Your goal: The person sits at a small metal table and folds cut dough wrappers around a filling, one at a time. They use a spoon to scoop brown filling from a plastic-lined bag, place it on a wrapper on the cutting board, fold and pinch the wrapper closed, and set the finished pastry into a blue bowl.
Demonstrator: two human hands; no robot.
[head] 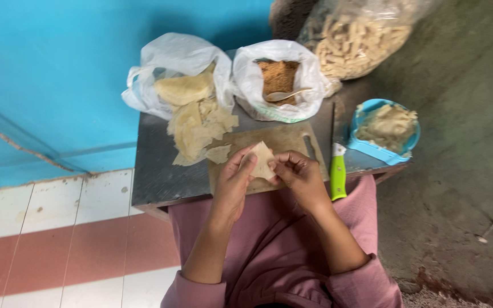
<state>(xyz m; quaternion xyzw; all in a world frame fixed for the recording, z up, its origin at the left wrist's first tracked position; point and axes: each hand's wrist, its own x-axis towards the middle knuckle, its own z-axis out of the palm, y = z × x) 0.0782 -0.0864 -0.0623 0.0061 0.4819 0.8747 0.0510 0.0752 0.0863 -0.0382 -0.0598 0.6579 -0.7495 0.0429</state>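
Hands over the wooden board point(283, 142), left hand point(236, 181) and right hand point(299, 174) both pinched on a folded pale wrapper point(262, 161), green-handled knife point(338, 171) just right, blue tub point(372, 149) of filling beyond, wrapper stack point(198, 128) at left.

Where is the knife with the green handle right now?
In the head view, the green-handled knife lies on the table's right side, between the wooden cutting board and the blue tub, just beyond the right hand.
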